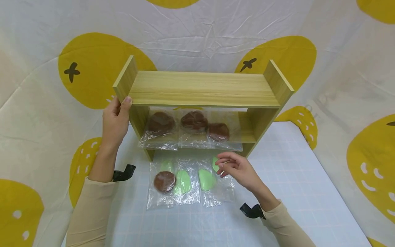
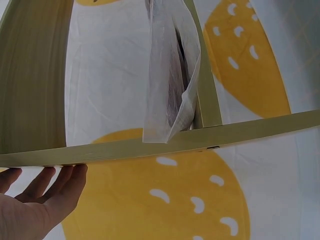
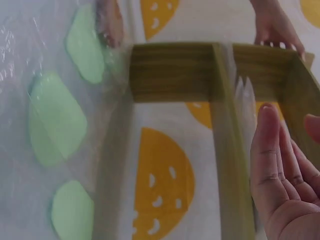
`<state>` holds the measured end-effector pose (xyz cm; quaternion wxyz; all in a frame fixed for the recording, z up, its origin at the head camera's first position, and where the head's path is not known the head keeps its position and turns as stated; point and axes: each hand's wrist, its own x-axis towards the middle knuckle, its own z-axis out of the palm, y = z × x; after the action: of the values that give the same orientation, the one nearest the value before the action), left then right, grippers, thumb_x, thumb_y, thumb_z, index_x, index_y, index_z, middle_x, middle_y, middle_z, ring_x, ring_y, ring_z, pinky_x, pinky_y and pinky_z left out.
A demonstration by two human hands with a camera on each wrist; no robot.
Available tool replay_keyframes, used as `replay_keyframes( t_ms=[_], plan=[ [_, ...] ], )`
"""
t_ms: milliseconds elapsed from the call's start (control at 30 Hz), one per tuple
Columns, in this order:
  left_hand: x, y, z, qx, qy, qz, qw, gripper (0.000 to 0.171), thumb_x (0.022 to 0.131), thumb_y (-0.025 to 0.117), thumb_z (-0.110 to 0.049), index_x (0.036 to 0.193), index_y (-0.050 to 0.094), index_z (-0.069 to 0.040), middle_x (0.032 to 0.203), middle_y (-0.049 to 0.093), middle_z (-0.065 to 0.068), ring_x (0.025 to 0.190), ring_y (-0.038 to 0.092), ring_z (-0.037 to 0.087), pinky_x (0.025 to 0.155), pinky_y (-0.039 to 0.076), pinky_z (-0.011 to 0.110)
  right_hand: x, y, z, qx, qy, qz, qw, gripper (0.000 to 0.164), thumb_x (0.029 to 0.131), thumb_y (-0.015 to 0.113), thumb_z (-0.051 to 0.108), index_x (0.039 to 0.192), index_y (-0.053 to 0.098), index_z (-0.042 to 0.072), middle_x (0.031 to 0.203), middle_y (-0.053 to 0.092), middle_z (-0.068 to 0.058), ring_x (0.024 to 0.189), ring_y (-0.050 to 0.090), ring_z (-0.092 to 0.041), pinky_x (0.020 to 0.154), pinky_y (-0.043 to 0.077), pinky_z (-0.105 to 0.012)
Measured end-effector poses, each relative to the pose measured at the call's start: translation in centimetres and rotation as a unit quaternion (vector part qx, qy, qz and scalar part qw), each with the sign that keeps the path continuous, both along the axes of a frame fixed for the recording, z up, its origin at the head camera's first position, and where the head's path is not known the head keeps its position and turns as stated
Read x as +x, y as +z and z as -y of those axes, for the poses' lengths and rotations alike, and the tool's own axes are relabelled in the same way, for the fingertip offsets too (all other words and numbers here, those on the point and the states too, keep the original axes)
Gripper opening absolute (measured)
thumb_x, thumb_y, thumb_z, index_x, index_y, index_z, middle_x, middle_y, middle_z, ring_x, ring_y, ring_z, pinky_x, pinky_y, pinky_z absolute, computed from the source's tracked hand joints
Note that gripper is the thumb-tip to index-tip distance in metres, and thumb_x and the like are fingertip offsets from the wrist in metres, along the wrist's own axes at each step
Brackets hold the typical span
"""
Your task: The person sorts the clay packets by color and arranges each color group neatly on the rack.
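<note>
Nearest, clear plastic bags holding flat pale-green pieces and a round brown disc lie unshelved on the pale-blue table; the right hand — grip relaxed, empty — partly hides one piece. Beyond, three brown-filled clear bags already rest in the yellowish wooden shelf, whose side the left hand pinches.

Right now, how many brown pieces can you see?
4: the left piece, middle piece and right piece in the wooden rack, and one brown piece on the table. More may be hidden.
</note>
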<state>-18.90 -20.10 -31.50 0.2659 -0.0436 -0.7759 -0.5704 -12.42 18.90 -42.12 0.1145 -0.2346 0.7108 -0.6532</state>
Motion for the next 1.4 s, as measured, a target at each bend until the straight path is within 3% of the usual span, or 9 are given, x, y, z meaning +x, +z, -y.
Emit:
replay_keyframes(
  t_ms=[233, 400, 667, 833, 1033, 1233, 1400],
  plan=[
    [0.0, -0.1, 0.1, 0.003, 0.003, 0.005, 1.0, 0.042, 0.103, 0.054, -0.039, 0.137, 0.062, -0.015, 0.126, 0.065, 0.009, 0.107, 0.06, 0.019, 0.09, 0.049, 0.035, -0.4, -1.5, 2.5, 0.029, 0.056, 0.029, 0.998, 0.03, 0.101, 0.06, 0.008, 0.129, 0.058, -0.001, 0.114, 0.066, -0.019, 0.089, 0.069, -0.038, 0.075, 0.057, -0.048],
    [-0.1, -0.2, 0.1, 0.002, 0.007, 0.012, 0.9999, 0.043, 0.103, 0.054, -0.041, 0.138, 0.062, -0.016, 0.128, 0.064, 0.009, 0.108, 0.06, 0.02, 0.092, 0.049, 0.037, -0.8, -2.8, 4.2, 0.036, 0.078, 0.059, 0.995, 0.031, 0.1, 0.061, 0.008, 0.129, 0.059, -0.002, 0.112, 0.067, -0.019, 0.088, 0.07, -0.037, 0.076, 0.055, -0.057],
    [-0.1, -0.1, 0.0, 0.004, 0.003, 0.009, 0.9999, 0.042, 0.103, 0.054, -0.039, 0.138, 0.062, -0.016, 0.128, 0.064, 0.01, 0.108, 0.06, 0.02, 0.091, 0.049, 0.036, -1.4, -6.1, 6.9, 0.032, 0.086, 0.133, 0.987, 0.039, 0.098, 0.064, 0.009, 0.13, 0.053, -0.012, 0.115, 0.06, -0.033, 0.09, 0.068, -0.046, 0.078, 0.054, -0.058],
    [-0.1, -0.1, 0.0, 0.009, 0.0, 0.006, 0.9999, 0.042, 0.103, 0.055, -0.038, 0.137, 0.062, -0.015, 0.127, 0.064, 0.01, 0.108, 0.06, 0.02, 0.091, 0.049, 0.036, -1.6, -7.6, 7.9, 0.023, 0.088, 0.165, 0.982, 0.041, 0.099, 0.064, 0.01, 0.13, 0.052, -0.013, 0.114, 0.06, -0.036, 0.091, 0.068, -0.046, 0.079, 0.054, -0.058],
    [0.1, 0.0, 0.0, 0.01, 0.001, 0.011, 0.9999, 0.042, 0.103, 0.054, -0.037, 0.137, 0.061, -0.014, 0.127, 0.064, 0.01, 0.109, 0.06, 0.02, 0.093, 0.049, 0.037, -1.6, -9.2, 8.9, 0.022, 0.086, 0.204, 0.975, 0.043, 0.098, 0.063, 0.01, 0.131, 0.05, -0.014, 0.114, 0.062, -0.032, 0.093, 0.067, -0.047, 0.079, 0.055, -0.053],
    [0.0, -0.1, 0.0, 0.008, 0.001, 0.01, 0.9999, 0.043, 0.103, 0.054, -0.039, 0.138, 0.061, -0.014, 0.127, 0.064, 0.01, 0.109, 0.06, 0.02, 0.093, 0.048, 0.038, -1.3, -10.1, 9.8, 0.006, 0.097, 0.272, 0.957, 0.046, 0.098, 0.063, 0.007, 0.135, 0.046, -0.015, 0.114, 0.065, -0.026, 0.093, 0.068, -0.047, 0.079, 0.056, -0.049],
    [0.0, -0.1, 0.0, 0.009, -0.001, 0.004, 1.0, 0.043, 0.103, 0.055, -0.038, 0.137, 0.062, -0.014, 0.126, 0.064, 0.01, 0.107, 0.06, 0.02, 0.091, 0.049, 0.036, -1.2, -10.1, 10.2, 0.0, 0.087, 0.28, 0.956, 0.046, 0.097, 0.063, 0.005, 0.136, 0.045, -0.014, 0.113, 0.064, -0.025, 0.09, 0.068, -0.049, 0.078, 0.056, -0.049]
  ],
)
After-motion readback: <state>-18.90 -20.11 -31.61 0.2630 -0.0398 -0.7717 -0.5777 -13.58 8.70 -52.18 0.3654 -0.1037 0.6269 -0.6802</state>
